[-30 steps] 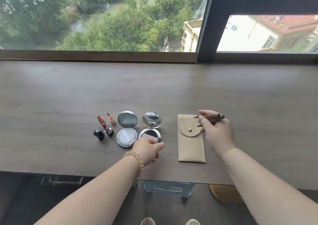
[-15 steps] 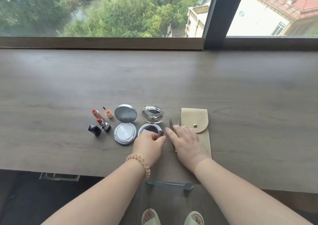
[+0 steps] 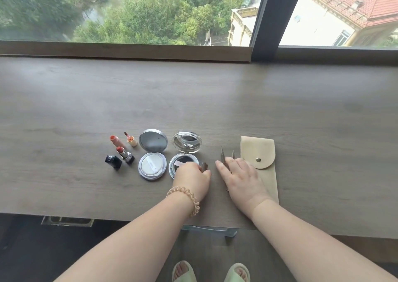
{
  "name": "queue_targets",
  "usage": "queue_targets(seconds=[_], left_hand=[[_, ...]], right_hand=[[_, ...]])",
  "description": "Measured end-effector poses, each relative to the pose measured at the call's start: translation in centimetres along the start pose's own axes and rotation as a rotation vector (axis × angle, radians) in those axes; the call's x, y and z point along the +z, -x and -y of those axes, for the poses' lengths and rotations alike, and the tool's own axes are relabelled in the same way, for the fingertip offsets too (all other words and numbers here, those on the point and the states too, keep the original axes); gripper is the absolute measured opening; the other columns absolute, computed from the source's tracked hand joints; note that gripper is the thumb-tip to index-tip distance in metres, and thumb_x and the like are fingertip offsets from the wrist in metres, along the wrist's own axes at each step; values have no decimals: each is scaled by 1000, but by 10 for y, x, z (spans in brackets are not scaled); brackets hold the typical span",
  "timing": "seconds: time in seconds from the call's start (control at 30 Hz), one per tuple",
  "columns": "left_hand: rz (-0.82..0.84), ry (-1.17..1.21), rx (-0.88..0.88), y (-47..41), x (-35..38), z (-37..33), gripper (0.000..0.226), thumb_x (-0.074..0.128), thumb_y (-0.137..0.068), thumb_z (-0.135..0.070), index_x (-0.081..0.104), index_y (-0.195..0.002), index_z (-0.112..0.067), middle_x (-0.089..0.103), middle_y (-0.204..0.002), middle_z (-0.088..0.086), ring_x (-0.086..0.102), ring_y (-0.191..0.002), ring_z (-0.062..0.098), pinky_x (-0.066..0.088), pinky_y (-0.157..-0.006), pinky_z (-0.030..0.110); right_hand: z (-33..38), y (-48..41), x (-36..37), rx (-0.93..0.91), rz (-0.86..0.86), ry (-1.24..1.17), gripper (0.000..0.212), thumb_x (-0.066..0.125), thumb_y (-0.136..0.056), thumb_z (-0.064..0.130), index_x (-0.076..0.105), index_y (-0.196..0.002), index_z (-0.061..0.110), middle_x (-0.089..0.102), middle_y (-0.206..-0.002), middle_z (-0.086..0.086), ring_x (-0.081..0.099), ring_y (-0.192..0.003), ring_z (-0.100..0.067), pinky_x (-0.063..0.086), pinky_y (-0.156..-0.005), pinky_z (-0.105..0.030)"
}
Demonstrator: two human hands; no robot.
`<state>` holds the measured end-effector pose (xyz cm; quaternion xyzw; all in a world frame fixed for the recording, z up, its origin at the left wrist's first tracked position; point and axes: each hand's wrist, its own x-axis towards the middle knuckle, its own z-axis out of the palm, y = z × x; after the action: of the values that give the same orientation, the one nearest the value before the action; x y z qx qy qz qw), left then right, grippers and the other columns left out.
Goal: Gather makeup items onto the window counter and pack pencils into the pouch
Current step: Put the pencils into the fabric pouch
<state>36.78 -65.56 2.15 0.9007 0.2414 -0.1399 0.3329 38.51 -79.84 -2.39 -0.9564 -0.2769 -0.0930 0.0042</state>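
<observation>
1. A big grey-brown wooden table fills the middle of the picture from side to side.
2. A window runs along the top, with green trees at the upper left and a red roof at the upper right.
3. The right hand lies flat on the table, just right of the middle. Its fingers are straight and press down on two pencils. The side of the hand touches the pouch.
4. The left hand is just left of the right hand and apart from it. Its fingers are curled and pinch a small brown piece. I cannot tell what the piece is. A curly beige hair tie is on this wrist.
5. The beige pouch lies flat to the right of the middle. Its round flap is closed with a metal snap.
6. A silver compact lies open left of the middle, with a white puff in its lower half.
7. A clear compact lies open between the silver one and the pencils. The left hand covers part of its lower half.
8. The two pencils lie side by side between the clear compact and the pouch. Only their tips poke out past the right fingers.
9. Farther left are a pink lipstick, a red lipstick, a black cap and a small peach lip gloss lid.
</observation>
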Motion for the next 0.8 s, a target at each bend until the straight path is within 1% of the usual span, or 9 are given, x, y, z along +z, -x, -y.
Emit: queue_targets(seconds=[0.07,0.13,0.3,0.43,0.5,0.57,0.67,0.73,0.8], left_hand=[[-16,-38,-8,-3,3,-3,27,58,-86,-31,65,-76,-7,69,-83,11,63,-86,27,38,-68,23],[-28,-69,-13,-3,5,-6,31,58,-87,-32,67,-86,-3,71,-90,14,65,-91,27,39,-69,24],[-38,-148,18,-3,7,-9,34,58,-89,-35,65,-92,-2,70,-96,16,64,-96,30,46,-79,32],[-33,-121,-1,-3,9,-8,34,58,-88,-36,64,-89,-3,70,-94,15,64,-94,29,44,-74,30],[-30,-103,3,-4,9,-8,34,58,-88,-37,64,-87,-3,69,-95,15,63,-93,29,41,-71,29],[-26,-89,3,-4,10,-10,34,58,-89,-38,63,-85,-5,68,-95,14,63,-93,28,38,-70,27],[-35,-78,11,-2,10,-11,34,57,-89,-38,62,-82,-5,68,-93,14,62,-91,29,37,-69,27],[-53,-70,13,0,10,-10,33,57,-90,-37,62,-83,-5,68,-94,13,62,-92,29,39,-71,28],[-72,-67,20,2,10,-10,30,57,-90,-35,60,-83,-6,68,-93,13,62,-92,29,40,-72,29]], right_hand=[[6,-5,3,-13,24,25,48,34,-75,16,68,-109,18,67,-100,-7,61,-83,-27,37,-83,-37],[11,-7,5,-2,66,39,48,34,-76,19,69,-109,20,67,-99,-5,62,-82,-25,39,-82,-36],[11,-6,4,20,105,25,51,33,-76,19,67,-114,19,69,-101,-5,63,-82,-24,46,-83,-37],[8,-5,0,11,90,-6,53,33,-75,20,64,-119,22,69,-104,-3,64,-82,-24,33,-81,-35],[6,-5,-3,3,87,-13,53,33,-76,21,63,-120,23,69,-106,-3,65,-82,-23,30,-79,-34],[4,-4,-5,4,86,-24,53,34,-76,21,63,-120,25,69,-108,-2,66,-83,-21,34,-79,-33],[1,-2,-8,10,77,-67,51,34,-76,20,65,-117,24,69,-111,-1,67,-89,-19,51,-77,-30],[-1,-1,-9,11,68,-102,51,34,-77,19,66,-116,24,69,-114,-1,68,-94,-21,54,-78,-32],[-1,-1,-11,17,89,-116,52,33,-76,18,66,-116,23,68,-117,-3,68,-100,-24,55,-80,-37]])
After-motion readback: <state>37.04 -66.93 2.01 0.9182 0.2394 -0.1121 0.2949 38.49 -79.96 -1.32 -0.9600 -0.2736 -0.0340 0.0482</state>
